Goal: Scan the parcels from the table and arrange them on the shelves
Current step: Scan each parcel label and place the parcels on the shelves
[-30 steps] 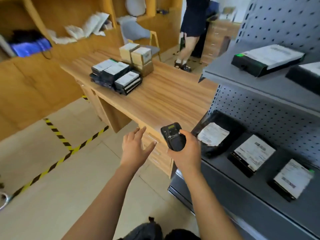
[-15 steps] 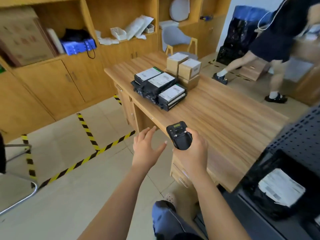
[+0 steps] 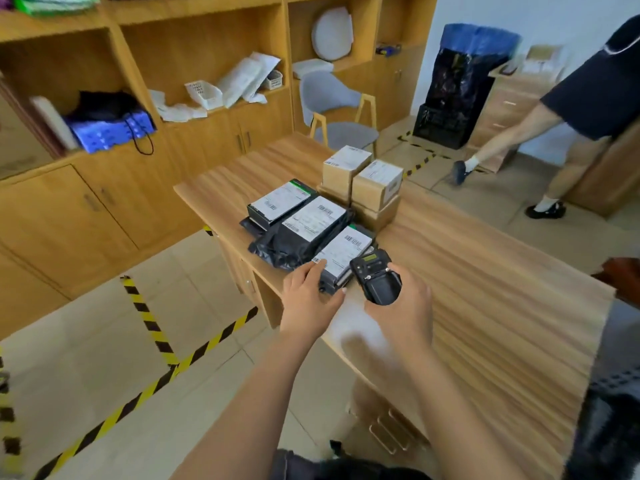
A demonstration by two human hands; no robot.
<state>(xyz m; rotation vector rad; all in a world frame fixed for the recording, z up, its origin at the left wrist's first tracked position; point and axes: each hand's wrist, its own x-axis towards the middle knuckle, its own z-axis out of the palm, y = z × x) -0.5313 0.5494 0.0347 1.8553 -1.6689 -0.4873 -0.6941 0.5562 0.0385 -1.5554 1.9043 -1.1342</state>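
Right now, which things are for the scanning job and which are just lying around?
For the job: handheld scanner in the right hand; black parcels, the left hand on the nearest; cardboard boxes; table.
Just lying about: grey chair, white basket, blue bag, bin.

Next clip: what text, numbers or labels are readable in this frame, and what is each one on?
No text is readable.
Label on the nearest black parcel: barcodes and print, blurred.
Label on the middle black parcel: blurred.
Label on the far black parcel: blurred.
Labels on the left cardboard box and the right cardboard box: too small.
Screen of the scanner: too small.
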